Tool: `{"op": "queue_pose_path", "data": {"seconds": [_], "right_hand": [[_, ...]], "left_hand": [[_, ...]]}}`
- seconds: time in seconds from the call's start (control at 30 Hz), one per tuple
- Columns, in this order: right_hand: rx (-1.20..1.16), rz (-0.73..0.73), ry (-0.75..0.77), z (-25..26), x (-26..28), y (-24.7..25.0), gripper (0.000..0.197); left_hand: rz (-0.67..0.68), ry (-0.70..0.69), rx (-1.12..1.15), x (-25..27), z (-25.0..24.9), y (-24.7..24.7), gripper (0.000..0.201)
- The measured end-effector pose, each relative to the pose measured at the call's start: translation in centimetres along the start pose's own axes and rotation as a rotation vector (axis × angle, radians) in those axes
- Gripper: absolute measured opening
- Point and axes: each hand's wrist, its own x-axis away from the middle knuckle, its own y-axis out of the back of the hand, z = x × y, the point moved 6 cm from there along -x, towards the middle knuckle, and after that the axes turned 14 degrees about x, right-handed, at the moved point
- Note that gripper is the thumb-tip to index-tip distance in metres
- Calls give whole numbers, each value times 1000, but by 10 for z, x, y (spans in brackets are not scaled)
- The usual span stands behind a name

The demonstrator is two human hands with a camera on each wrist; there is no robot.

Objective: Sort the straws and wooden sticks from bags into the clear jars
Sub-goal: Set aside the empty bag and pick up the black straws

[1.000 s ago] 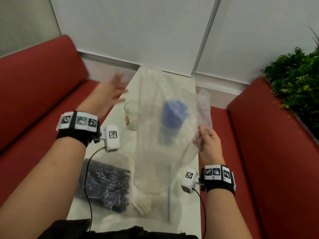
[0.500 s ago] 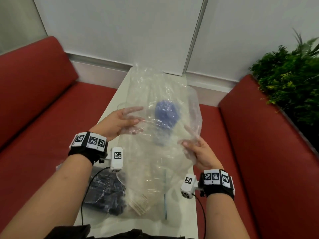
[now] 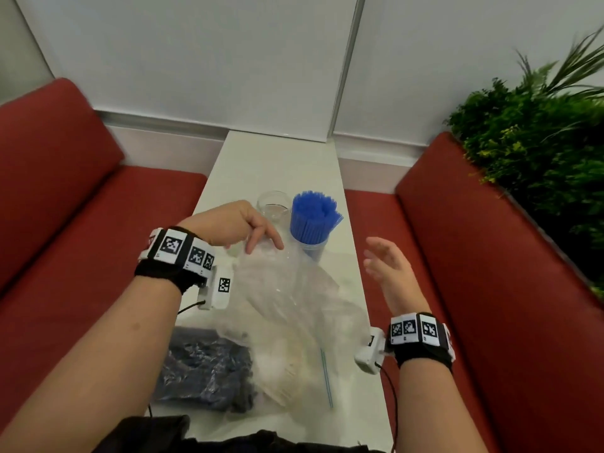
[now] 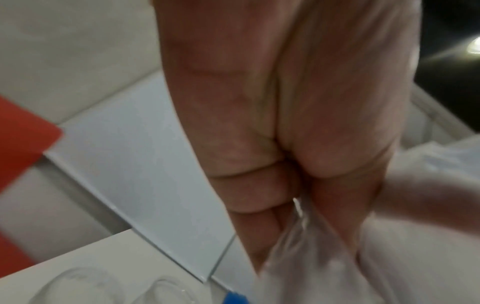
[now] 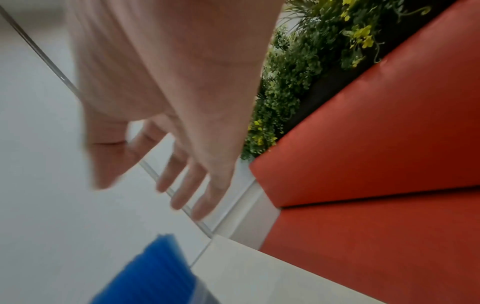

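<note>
A clear jar (image 3: pixel 312 248) packed with upright blue straws (image 3: pixel 313 213) stands mid-table. An empty clear jar (image 3: pixel 274 205) is just behind it to the left. My left hand (image 3: pixel 258 243) pinches the top of an empty clear plastic bag (image 3: pixel 287 289), which droops onto the table; the left wrist view shows the fingers (image 4: pixel 249 195) curled over the film (image 4: pixel 306 267). My right hand (image 3: pixel 379 259) hovers to the right of the straw jar, fingers (image 5: pixel 182 185) spread and holding nothing. A bag of wooden sticks (image 3: pixel 287 367) lies near me.
A bag of dark contents (image 3: pixel 202 364) lies at the near left of the narrow white table (image 3: pixel 277 165). Red bench seats (image 3: pixel 81 207) flank both sides. A green plant (image 3: pixel 536 142) rises behind the right bench.
Both hands held the clear bag up in front of the straw jar. The bag has come down toward the table, my right hand has let go, and the jar of straws is now uncovered.
</note>
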Motion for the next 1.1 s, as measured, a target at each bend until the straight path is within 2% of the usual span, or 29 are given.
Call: {"op": "queue_pose_path", "data": {"seconds": [0.03, 0.1, 0.13, 0.17, 0.2, 0.27, 0.3, 0.33, 0.37, 0.4, 0.43, 0.47, 0.5, 0.57, 0.6, 0.63, 0.67, 0.7, 0.73, 0.77, 0.8, 0.83, 0.87, 0.9, 0.93, 0.97, 1.0, 1.1], "right_hand": [[2, 130, 18, 9, -2, -11, 58], [136, 408, -15, 18, -3, -44, 101], [250, 527, -10, 23, 1, -63, 110], [337, 604, 12, 26, 7, -81, 107], [364, 624, 13, 26, 12, -93, 89], [307, 505, -46, 19, 18, -97, 36], [268, 407, -76, 14, 20, -89, 20], [253, 316, -122, 6, 22, -78, 14], [253, 238, -182, -1, 23, -67, 18], [242, 162, -242, -7, 25, -57, 24], [204, 75, -299, -12, 27, -48, 31], [146, -8, -343, -14, 30, -41, 36], [82, -55, -362, -14, 32, -40, 39], [-11, -20, -325, -7, 35, -45, 44], [-62, 41, -284, -3, 35, -49, 48], [-131, 115, -243, 3, 37, -52, 53], [-211, 193, -204, 10, 40, -54, 55], [-295, 259, -172, 16, 45, -54, 57], [-360, 300, -152, 21, 50, -51, 56], [-405, 314, -149, 24, 55, -46, 56], [-432, 303, -158, 24, 59, -40, 55], [-449, 274, -173, 21, 63, -33, 53], [-452, 237, -189, 16, 67, -24, 49], [-453, 204, -205, 11, 71, -17, 45], [-459, 182, -223, 5, 76, -9, 41], [-469, 180, -237, 0, 81, -4, 40], [-474, 198, -244, -3, 85, 0, 42], [-561, 373, -162, -13, 94, 1, 50]], "left_hand": [[66, 0, -45, -3, -10, -9, 31], [194, -21, -112, -9, -28, -32, 35], [232, -56, -130, -12, -36, -40, 36], [242, -94, -125, -13, -44, -45, 36], [224, -134, -94, -15, -49, -44, 36], [52, -214, 58, -16, -57, -22, 38], [-95, -268, 168, -15, -58, -3, 36], [-258, -331, 281, -12, -57, 18, 32], [-416, -389, 374, -9, -53, 38, 28], [-519, -431, 443, -7, -48, 53, 23], [-528, -442, 500, -7, -45, 60, 19], [-436, -417, 556, -11, -43, 58, 14], [-262, -363, 597, -17, -40, 44, 14], [100, -205, 529, -26, -29, 0, 28], [192, -121, 416, -29, -20, -24, 36], [196, -54, 311, -36, -9, -43, 47], [95, -5, 224, -45, 2, -53, 64], [-63, 40, 157, -50, 10, -57, 85], [-201, 96, 166, -54, 19, -59, 107], [-268, 152, 269, -58, 30, -62, 123], [-249, 199, 469, -64, 41, -69, 129], [-150, 228, 738, -71, 48, -78, 123], [-2, 238, 987, -75, 49, -89, 102], [112, 228, 1139, -75, 47, -98, 72], [183, 198, 1194, -75, 43, -106, 44], [191, 155, 1157, -76, 41, -112, 28], [170, 111, 1075, -79, 40, -119, 22], [137, 75, 917, -89, 41, -139, 30]]}}
